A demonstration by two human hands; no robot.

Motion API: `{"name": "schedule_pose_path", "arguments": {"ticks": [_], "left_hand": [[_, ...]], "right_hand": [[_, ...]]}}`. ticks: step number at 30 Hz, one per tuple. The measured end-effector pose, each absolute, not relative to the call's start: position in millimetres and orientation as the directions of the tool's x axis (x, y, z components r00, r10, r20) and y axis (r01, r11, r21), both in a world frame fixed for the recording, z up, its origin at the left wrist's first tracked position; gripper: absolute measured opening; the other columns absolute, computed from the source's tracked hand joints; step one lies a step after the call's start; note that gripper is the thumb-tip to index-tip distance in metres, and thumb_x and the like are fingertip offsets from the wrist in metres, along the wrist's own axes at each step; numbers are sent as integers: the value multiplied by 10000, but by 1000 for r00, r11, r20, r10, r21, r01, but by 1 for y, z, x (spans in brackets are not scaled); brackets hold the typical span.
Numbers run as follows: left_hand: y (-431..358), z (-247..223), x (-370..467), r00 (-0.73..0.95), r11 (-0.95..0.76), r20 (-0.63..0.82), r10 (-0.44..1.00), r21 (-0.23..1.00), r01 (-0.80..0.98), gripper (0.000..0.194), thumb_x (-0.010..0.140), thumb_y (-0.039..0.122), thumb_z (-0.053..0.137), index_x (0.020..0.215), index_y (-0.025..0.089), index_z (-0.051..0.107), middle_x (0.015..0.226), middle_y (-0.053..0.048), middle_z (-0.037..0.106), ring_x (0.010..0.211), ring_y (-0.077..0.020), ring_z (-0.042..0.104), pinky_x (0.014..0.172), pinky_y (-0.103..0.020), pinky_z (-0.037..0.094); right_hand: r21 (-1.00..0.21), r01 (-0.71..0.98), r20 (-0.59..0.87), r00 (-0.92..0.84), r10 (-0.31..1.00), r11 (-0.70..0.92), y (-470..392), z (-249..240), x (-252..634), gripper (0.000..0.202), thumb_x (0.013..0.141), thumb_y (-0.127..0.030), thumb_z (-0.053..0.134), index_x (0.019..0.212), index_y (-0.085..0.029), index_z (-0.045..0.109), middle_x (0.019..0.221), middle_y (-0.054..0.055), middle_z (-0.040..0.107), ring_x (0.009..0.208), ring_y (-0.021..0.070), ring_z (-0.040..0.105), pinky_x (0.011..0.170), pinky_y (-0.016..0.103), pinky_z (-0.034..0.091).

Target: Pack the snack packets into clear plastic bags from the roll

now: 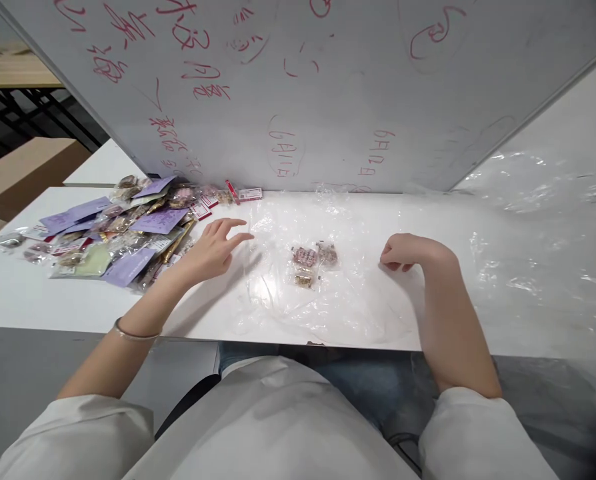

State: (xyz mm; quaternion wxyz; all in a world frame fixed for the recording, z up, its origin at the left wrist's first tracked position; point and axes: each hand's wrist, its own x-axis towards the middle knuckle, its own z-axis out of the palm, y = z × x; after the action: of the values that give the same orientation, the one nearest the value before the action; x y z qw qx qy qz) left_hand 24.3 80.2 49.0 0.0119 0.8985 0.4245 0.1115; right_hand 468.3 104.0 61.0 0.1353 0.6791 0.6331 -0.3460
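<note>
My left hand [215, 250] hovers at the right edge of a heap of packets, thumb and fingers apart, holding nothing. The heap [133, 227] mixes purple sachets, clear bags with brown contents and red-and-white labels. Three small clear packets lie together at the middle: one with dark red contents [305, 256], one brownish [327, 253] and one golden-brown [304, 277]. They rest on a clear plastic sheet or bag [278, 313]. To their right, my right hand [401, 252] is bent at the wrist with curled fingers; whether it pinches the thin plastic is too unclear to see.
A whiteboard [328, 100] with red writing stands along the back of the white table [18, 300]. More clear plastic [528, 253] spreads over the right side. A cardboard box [28, 173] is at the far left.
</note>
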Motion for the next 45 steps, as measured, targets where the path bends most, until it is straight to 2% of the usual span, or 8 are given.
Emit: {"name": "schedule_pose_path", "arguments": {"ticks": [3, 8, 14, 24, 28, 31, 37, 45], "left_hand": [[64, 43, 8, 714, -717, 56, 698, 50, 696, 673, 842, 70, 496, 1455, 342, 439, 1610, -80, 254, 1470, -367, 234, 1163, -617, 266], [39, 42, 18, 793, -784, -8, 610, 142, 605, 598, 910, 249, 586, 1473, 384, 437, 1653, -50, 193, 1495, -372, 213, 1192, -600, 243], [25, 41, 39, 878, -840, -30, 479, 276, 467, 592, 901, 422, 647, 1462, 354, 471, 1639, -59, 255, 1529, -364, 146, 1217, -592, 219], [20, 23, 62, 881, -931, 316, 353, 208, 299, 485, 973, 269, 571, 1439, 382, 495, 1450, -74, 552, 1316, -253, 535, 1108, -470, 443], [30, 24, 65, 630, -672, 388, 673, 677, 301, 305, 1006, 298, 498, 1260, 286, 666, 1223, -96, 694, 1107, -214, 670, 923, -382, 573], [45, 27, 71, 308, -236, 159, 938, 944, 230, 346, 1001, 418, 491, 1060, 173, 728, 955, -98, 739, 837, -195, 731, 758, -341, 615], [74, 28, 82, 53, 135, -143, 988, 982, 132, 491, 928, 579, 537, 1126, 140, 635, 846, -71, 708, 474, -143, 654, 387, -244, 497], [83, 14, 74, -52, 44, -24, 998, 904, 425, 428, 973, 602, 426, 1005, 197, 558, 804, -38, 712, 414, -116, 614, 349, -208, 400]], "right_hand": [[-427, 883, -756, -231, 613, -194, 107, 54, 472, 147, 672, -266, 705, 805, -223, 748, 909, 78, 751, 895, 263, 699, 712, 333, 542], [-689, 724, -610, -567, 553, -18, 114, 48, 465, 424, 701, -363, 752, 1120, -296, 757, 1106, 34, 755, 1030, 250, 687, 833, 319, 534], [-825, 549, -538, -692, 481, -133, 115, 44, 465, 667, 845, -417, 672, 1474, -348, 463, 1424, 68, 590, 1007, 221, 713, 832, 319, 531], [-871, 465, -480, -728, 490, -162, 111, 45, 460, 858, 889, -374, 647, 1580, -375, 138, 1343, 115, 636, 785, 163, 713, 791, 333, 534], [-887, 448, -445, -764, 467, -113, 115, 42, 461, 951, 836, -385, 699, 1596, -374, 126, 1448, 122, 546, 892, 179, 718, 864, 353, 528], [-859, 510, -444, -697, 563, -46, 117, 39, 458, 843, 792, -419, 722, 1545, -352, 350, 1407, 101, 579, 949, 201, 696, 877, 353, 513], [-751, 657, -377, -507, 775, 64, 113, 38, 442, 531, 690, -506, 771, 1162, -269, 723, 1178, 83, 646, 880, 210, 620, 791, 344, 481], [-704, 668, -345, -620, 704, 243, 99, 77, 464, 567, 802, -553, 654, 1320, -322, 629, 1355, 79, 588, 1201, 302, 561, 961, 407, 467]]}}
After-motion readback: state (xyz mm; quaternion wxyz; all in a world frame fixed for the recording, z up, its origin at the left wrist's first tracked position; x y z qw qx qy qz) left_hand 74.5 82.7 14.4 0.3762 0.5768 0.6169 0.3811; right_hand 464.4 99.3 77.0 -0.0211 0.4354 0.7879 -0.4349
